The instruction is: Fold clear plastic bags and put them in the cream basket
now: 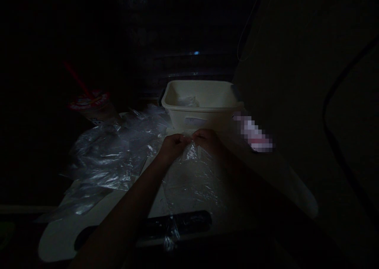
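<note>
Near edge has a dark roll [177, 223], w/ left hand [172, 145] & right hand [209, 139] both pinched on clear plastic bag [189, 174] just before the white bin [201, 103]; thin film could tear if tugged apart.

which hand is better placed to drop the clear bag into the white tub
Right, probably: the right hand pinches the clear bag just below the white tub, marginally nearer its front wall than the left hand.

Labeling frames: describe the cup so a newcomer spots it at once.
Start at the white tub at the table's far middle, then look left past the heap of clear bags. The cup stands behind that heap; it alone has a red-printed lid and a red straw.
</note>
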